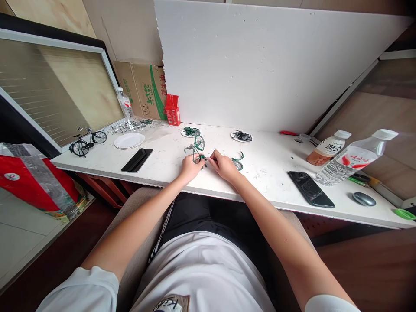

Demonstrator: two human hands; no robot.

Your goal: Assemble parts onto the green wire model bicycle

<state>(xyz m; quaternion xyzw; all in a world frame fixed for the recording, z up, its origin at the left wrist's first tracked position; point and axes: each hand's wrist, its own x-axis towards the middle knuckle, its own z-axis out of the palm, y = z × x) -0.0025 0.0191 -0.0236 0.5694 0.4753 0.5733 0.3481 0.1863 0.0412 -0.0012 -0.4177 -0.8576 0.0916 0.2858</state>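
While green model bicycle point(196, 149) stands half-built near table's point(269, 173) front edge, I see left hand point(190, 167) pinching its frame, right hand point(224, 165) gripping thin tool at it. Mid-assembly, I judge; next needs loose green wheel point(238, 163), just right. Black phone point(311, 189) further right.

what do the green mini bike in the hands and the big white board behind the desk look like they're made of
Green mini bike: seemingly painted metal or hard plastic; thin wire-like frame and spoked wheel with a slight sheen; too small to say which. Both the left hand and right hand grip it.

White board: likely foam sheet; matte, pitted surface and a ragged, broken left edge.
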